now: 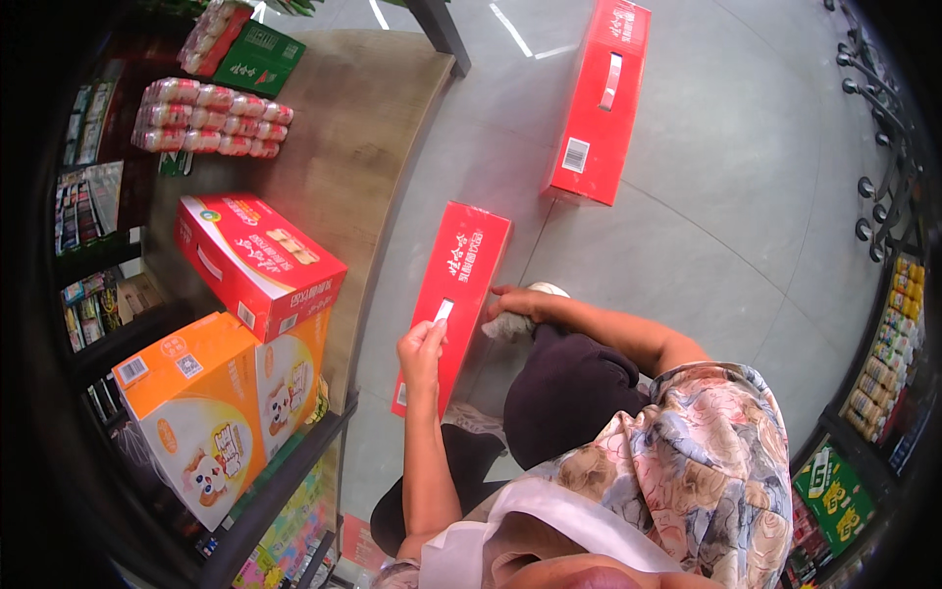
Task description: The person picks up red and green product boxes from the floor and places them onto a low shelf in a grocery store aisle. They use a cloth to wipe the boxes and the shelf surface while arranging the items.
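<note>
A red drink carton stands on the floor in front of me, printed with white lettering. My left hand pinches the white carrying strap on its top face. On the carton's right side is my right hand, close to its edge and just above a light shoe. Whether those fingers touch the carton's side I cannot tell. Farther ahead on the floor, a second red carton shows its white strap, with no hand on it.
To my left, a wooden display table holds a third red carton, shrink-wrapped bottle packs and a green box. Orange-and-white cartons stand beside it, by a dark rail. Wheeled carts and shelved bottles line the right.
</note>
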A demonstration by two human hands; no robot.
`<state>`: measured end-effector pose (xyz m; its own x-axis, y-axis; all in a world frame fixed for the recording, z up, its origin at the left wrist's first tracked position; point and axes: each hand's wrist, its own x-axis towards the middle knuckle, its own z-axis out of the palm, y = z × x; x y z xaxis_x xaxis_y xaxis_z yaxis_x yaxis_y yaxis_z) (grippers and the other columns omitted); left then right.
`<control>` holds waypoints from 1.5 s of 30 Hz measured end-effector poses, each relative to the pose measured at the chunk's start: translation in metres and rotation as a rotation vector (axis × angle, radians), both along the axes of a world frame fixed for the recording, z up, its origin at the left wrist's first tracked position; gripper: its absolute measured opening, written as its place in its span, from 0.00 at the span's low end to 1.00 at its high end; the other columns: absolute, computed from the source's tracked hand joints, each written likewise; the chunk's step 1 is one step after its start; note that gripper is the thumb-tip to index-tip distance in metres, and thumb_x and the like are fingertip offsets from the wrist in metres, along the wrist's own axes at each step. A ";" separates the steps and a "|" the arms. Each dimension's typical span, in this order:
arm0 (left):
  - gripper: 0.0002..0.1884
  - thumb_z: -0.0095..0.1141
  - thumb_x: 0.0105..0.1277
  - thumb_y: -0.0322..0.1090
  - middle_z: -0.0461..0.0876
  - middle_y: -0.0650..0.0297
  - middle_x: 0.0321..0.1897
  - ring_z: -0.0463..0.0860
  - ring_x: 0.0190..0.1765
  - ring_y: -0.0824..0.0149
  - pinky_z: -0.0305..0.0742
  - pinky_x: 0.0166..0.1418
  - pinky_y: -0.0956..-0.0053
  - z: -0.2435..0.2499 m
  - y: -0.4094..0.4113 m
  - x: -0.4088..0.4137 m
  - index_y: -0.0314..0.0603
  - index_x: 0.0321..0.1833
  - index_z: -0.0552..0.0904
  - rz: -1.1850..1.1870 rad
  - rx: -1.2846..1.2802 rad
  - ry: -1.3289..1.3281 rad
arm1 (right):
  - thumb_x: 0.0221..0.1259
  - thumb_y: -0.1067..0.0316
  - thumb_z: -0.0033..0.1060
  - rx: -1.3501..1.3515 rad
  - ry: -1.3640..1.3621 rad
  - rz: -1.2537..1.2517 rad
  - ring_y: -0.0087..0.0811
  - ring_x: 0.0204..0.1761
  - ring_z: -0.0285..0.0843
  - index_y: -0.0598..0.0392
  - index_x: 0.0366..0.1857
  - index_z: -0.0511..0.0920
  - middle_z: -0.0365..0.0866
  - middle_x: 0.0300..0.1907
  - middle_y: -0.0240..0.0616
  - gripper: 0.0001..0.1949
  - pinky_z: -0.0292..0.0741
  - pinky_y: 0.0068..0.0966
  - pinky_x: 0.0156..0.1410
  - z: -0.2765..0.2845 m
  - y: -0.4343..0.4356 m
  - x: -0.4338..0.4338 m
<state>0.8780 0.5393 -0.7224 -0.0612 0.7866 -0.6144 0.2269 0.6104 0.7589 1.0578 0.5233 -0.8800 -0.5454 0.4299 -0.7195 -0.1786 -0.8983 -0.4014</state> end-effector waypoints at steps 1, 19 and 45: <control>0.14 0.58 0.66 0.35 0.63 0.79 0.12 0.54 0.15 0.87 0.42 0.19 0.84 -0.005 -0.004 -0.003 0.43 0.21 0.75 0.006 0.002 0.004 | 0.51 0.70 0.63 -0.015 -0.001 0.090 0.32 0.42 0.82 0.61 0.58 0.73 0.83 0.43 0.42 0.26 0.79 0.29 0.47 -0.002 0.006 0.006; 0.15 0.63 0.62 0.44 0.76 0.59 0.18 0.78 0.23 0.54 0.70 0.29 0.59 -0.022 -0.031 0.007 0.42 0.32 0.74 -0.309 0.497 0.637 | 0.53 0.57 0.65 1.431 -1.675 -0.007 0.41 0.56 0.65 0.46 0.54 0.75 0.73 0.53 0.31 0.22 0.66 0.37 0.60 0.129 0.089 0.176; 0.33 0.53 0.69 0.45 0.60 0.41 0.69 0.64 0.69 0.43 0.61 0.70 0.57 -0.010 0.122 0.223 0.44 0.74 0.60 -0.941 0.741 0.593 | 0.63 0.53 0.58 0.541 -0.679 -1.273 0.37 0.60 0.74 0.58 0.57 0.77 0.79 0.56 0.44 0.24 0.68 0.31 0.65 0.017 0.024 0.238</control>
<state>1.1010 0.6609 -0.7322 0.5776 0.8106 -0.0965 0.7397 -0.4698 0.4818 1.2957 0.5469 -0.8630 0.7282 0.6248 -0.2818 -0.3439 -0.0226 -0.9388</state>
